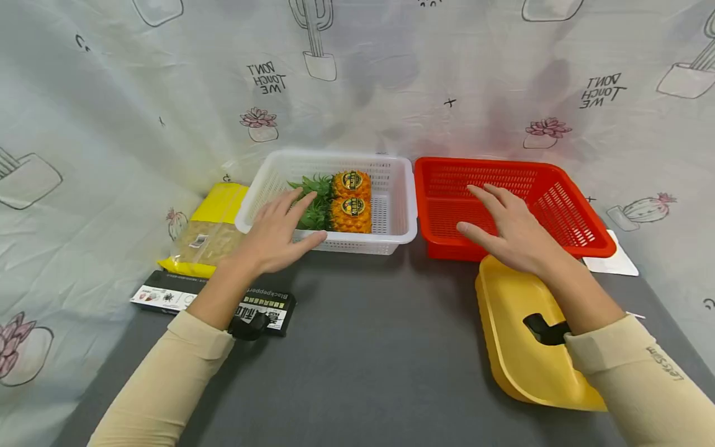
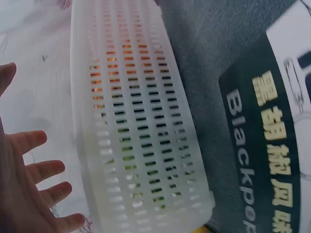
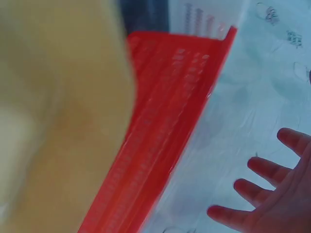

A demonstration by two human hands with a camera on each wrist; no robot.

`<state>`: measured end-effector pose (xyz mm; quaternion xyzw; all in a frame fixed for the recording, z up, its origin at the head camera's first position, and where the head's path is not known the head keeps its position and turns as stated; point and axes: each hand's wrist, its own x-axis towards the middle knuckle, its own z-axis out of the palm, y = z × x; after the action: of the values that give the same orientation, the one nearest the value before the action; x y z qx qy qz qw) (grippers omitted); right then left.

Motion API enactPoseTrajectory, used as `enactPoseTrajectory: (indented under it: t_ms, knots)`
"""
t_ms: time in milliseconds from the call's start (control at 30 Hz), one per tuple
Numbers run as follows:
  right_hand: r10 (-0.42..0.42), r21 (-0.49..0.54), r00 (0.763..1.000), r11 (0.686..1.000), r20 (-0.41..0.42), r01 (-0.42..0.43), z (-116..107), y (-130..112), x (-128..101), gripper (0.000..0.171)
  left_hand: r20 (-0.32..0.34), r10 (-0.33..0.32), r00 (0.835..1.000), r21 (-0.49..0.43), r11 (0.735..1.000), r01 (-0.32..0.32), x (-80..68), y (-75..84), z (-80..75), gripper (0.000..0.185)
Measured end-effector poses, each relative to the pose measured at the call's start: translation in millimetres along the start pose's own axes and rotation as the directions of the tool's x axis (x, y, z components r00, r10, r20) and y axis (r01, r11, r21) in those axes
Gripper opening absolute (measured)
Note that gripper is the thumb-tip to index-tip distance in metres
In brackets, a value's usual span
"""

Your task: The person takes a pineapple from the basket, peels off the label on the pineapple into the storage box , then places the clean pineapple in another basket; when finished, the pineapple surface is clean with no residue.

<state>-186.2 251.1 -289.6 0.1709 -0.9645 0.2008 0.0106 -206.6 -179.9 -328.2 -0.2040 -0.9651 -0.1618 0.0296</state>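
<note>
On the dark grey counter [image 1: 380, 347], the far white plastic basket [image 1: 368, 238] has walls, likely to stop two orange, leafy pineapples [image 1: 350, 217] rolling. Left hand [image 1: 277, 239] and right hand [image 1: 514, 233] hold nothing, fingers apart.

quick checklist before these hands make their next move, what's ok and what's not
1. Left hand free: ok, fingers spread, holding nothing.
2. Right hand free: ok, fingers spread, nothing in it.
3. Pineapples in the white basket: ok, two side by side, leaves pointing left.
4. Black pepper box out from under the left forearm: not ok, it lies beneath it in the head view.
5. Gap between red basket and yellow bin: cannot tell; they look close, and the right arm covers part of the bin.
</note>
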Motion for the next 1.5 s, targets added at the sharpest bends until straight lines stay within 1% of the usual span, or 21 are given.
enactPoseTrajectory:
  t_ms: [100,233,433,533,667,767,833,900,1000,1067,1167,1233,1300,1367,1400,1467,1500]
  knots:
    - [-0.005,0.08,0.999,0.997,0.032,0.002,2.6,-11.2,12.4,0.083,-0.026,-0.018,0.999,-0.025,1.0,0.017,-2.1,-5.2,1.0,0.084]
    - [-0.006,0.141,0.998,0.99,0.064,-0.003,7.0,-25.5,28.8,0.082,-0.073,-0.045,0.996,-0.06,0.997,0.041,-7.8,-13.2,3.4,0.082]
    - [-0.01,0.222,0.997,0.975,0.075,-0.007,16.6,-42.2,52.4,0.079,-0.157,-0.092,0.983,-0.135,0.988,0.07,-16.8,-24.1,5.8,0.079]
    - [-0.007,0.281,0.997,0.96,0.082,-0.016,22.8,-48.0,62.9,0.077,-0.174,-0.116,0.978,-0.162,0.983,0.088,-20.4,-28.6,5.7,0.078]
    - [0.001,0.37,0.995,0.928,0.101,-0.039,32.4,-57.5,77.3,0.072,-0.206,-0.148,0.967,-0.198,0.974,0.107,-25.7,-35.2,6.8,0.078]
    - [-0.003,0.427,0.993,0.903,0.12,-0.049,39.5,-67.0,89.0,0.069,-0.249,-0.174,0.953,-0.243,0.963,0.112,-29.8,-40.0,8.4,0.078]
    - [-0.01,0.456,0.991,0.889,0.135,-0.053,43.6,-73.3,95.5,0.068,-0.284,-0.201,0.938,-0.283,0.952,0.118,-31.9,-42.7,10.1,0.079]
    - [-0.015,0.474,0.988,0.878,0.152,-0.06,47.6,-78.5,101.2,0.067,-0.324,-0.232,0.917,-0.33,0.936,0.121,-33.6,-44.1,12.1,0.079]
    - [-0.016,0.501,0.981,0.862,0.193,-0.085,53.4,-83.6,107.4,0.068,-0.378,-0.296,0.877,-0.406,0.905,0.131,-36.0,-45.3,18.1,0.081]
    - [-0.009,0.518,0.974,0.848,0.227,-0.113,59.0,-85.7,112.6,0.07,-0.398,-0.348,0.849,-0.461,0.876,0.143,-38.7,-46.3,22.5,0.082]
    - [0.009,0.552,0.963,0.818,0.27,-0.163,66.9,-87.1,119.5,0.073,-0.395,-0.434,0.81,-0.538,0.824,0.179,-41.1,-46.8,28.7,0.084]
    - [0.017,0.586,0.957,0.788,0.289,-0.191,72.1,-87.4,123.6,0.075,-0.369,-0.486,0.792,-0.602,0.774,0.194,-42.0,-47.2,31.0,0.084]
    - [0.02,0.619,0.952,0.756,0.305,-0.214,77.0,-88.0,126.6,0.079,-0.315,-0.527,0.789,-0.688,0.7,0.193,-42.5,-47.3,32.5,0.084]
    - [0.02,0.643,0.946,0.729,0.322,-0.234,81.0,-88.9,128.8,0.082,-0.251,-0.561,0.789,-0.771,0.609,0.188,-43.5,-47.1,33.0,0.083]
    - [0.021,0.649,0.944,0.721,0.33,-0.242,82.6,-89.4,129.5,0.083,-0.218,-0.577,0.787,-0.809,0.558,0.184,-44.0,-46.8,33.2,0.083]
    - [0.033,0.647,0.939,0.716,0.343,-0.261,85.2,-90.7,131.1,0.084,-0.171,-0.6,0.782,-0.875,0.457,0.16,-44.5,-45.7,33.9,0.081]
    - [0.038,0.645,0.936,0.714,0.35,-0.271,86.1,-91.6,131.7,0.084,-0.158,-0.617,0.771,-0.898,0.414,0.148,-44.3,-45.1,34.5,0.079]
